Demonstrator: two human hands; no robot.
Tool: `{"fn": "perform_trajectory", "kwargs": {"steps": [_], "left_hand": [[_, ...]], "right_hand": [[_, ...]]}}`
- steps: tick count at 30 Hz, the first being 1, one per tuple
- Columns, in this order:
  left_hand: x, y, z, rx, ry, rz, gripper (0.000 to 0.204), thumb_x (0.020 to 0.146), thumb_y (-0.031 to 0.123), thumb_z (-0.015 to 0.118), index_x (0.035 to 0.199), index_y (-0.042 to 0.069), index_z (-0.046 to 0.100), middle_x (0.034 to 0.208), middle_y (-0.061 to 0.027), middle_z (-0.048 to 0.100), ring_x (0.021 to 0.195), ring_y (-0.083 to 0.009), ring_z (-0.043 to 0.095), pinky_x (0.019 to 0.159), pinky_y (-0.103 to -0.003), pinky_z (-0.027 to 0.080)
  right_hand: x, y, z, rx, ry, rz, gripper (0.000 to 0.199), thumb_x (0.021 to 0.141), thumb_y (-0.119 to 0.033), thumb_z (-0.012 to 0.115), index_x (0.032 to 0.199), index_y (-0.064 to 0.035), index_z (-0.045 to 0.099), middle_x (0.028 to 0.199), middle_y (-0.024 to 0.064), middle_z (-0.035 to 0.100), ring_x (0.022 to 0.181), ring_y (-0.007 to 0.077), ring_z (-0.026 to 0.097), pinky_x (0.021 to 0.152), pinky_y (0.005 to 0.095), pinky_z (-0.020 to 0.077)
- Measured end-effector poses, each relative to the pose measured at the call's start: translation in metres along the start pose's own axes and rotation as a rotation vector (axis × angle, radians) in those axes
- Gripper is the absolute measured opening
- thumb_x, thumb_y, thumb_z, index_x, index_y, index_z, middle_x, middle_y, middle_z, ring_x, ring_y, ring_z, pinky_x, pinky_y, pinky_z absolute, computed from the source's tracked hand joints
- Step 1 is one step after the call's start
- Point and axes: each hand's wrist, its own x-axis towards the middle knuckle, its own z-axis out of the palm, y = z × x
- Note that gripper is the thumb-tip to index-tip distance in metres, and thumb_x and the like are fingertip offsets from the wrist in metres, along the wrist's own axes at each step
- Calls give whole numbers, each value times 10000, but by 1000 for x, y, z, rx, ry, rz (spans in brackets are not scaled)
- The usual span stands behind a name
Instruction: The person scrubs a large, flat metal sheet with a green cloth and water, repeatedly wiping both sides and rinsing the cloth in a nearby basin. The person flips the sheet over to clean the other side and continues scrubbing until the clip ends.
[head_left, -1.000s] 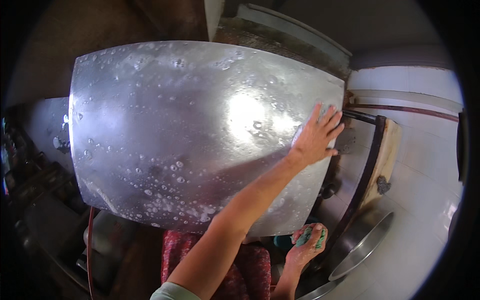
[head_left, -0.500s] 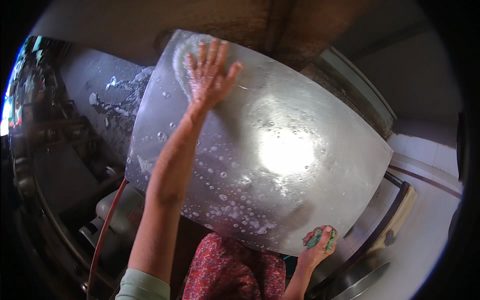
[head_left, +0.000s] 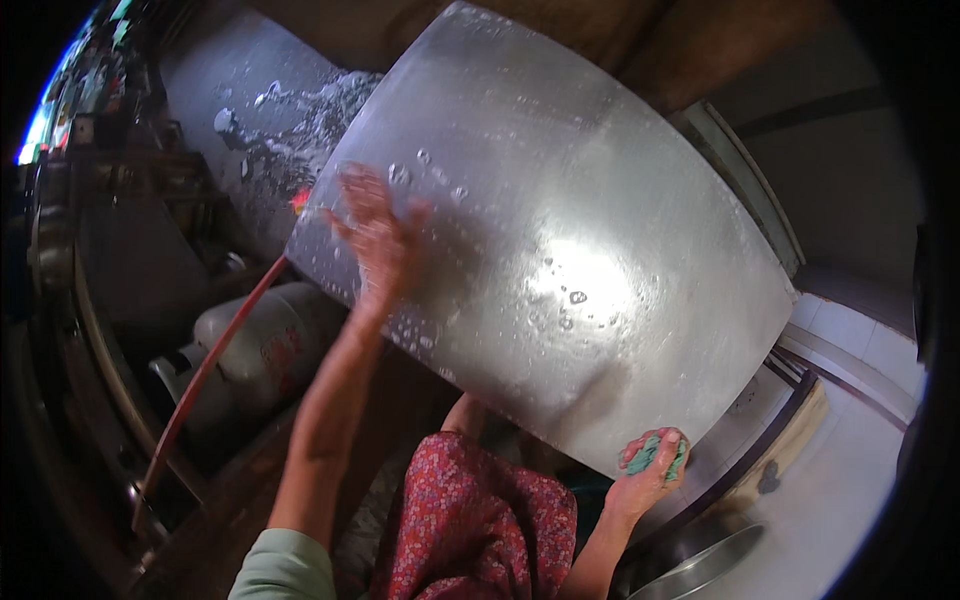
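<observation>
Our left hand [head_left: 378, 238], centre-left, spread | right hand [head_left: 645, 486], lower right, gripping green scrubber [head_left: 645, 455] | suds [head_left: 400, 174] could make metal sheet [head_left: 510, 130] slip

A wet metal tabletop [head_left: 560, 130] gleams under a scattering of bubbles.
The silvery sheet stretches at a slant, its edges bowed by the lens. Large bubbles [head_left: 399, 175] dot its left part, while a loose cluster of small bubbles [head_left: 415, 335] lies along the near left edge. More droplets [head_left: 577, 297] ring a bright patch of glare [head_left: 590, 275] right of centre, and a soft shadow [head_left: 595, 398] falls nearer the front edge.
</observation>
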Motion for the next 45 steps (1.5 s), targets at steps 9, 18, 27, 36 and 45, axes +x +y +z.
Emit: {"fn": "perform_trajectory", "kwargs": {"steps": [9,18,27,36,45], "left_hand": [[-241,278,-110,-618,-550,747,810,846,577,468,1439,63,271,1504,-69,243,1411,-250,151,1144,-513,99],[-155,121,-75,-526,-489,513,660,852,528,517,1421,230,360,1506,-38,271,1409,-270,177,1118,-566,87],[-3,-136,-5,-109,-23,48,585,907,450,466,1400,143,390,1460,-160,332,1376,-349,250,1092,-581,112],[-8,4,-15,-93,-69,152,748,917,447,492,1467,49,176,1538,-174,98,1429,-333,25,1085,-610,-17],[-125,251,-65,-602,-602,932,742,844,591,481,1443,190,303,1526,-61,213,1421,-267,138,1119,-569,78]], "right_hand": [[-1,0,-77,-54,77,-151,305,907,-344,564,852,-55,484,661,45,475,496,124,428,442,238,305],[0,25,-79,-105,11,-105,299,897,-363,578,887,-71,512,689,26,477,527,117,431,449,254,290],[-32,23,-10,-14,-112,7,303,900,-344,564,858,-56,483,662,40,443,488,132,430,418,253,311],[-12,-9,-19,14,-12,-4,256,921,-327,539,859,-82,495,665,23,469,512,114,460,426,236,320],[10,1,-32,35,112,-72,289,913,-317,562,866,-40,497,707,57,477,495,130,445,412,250,314]]}}
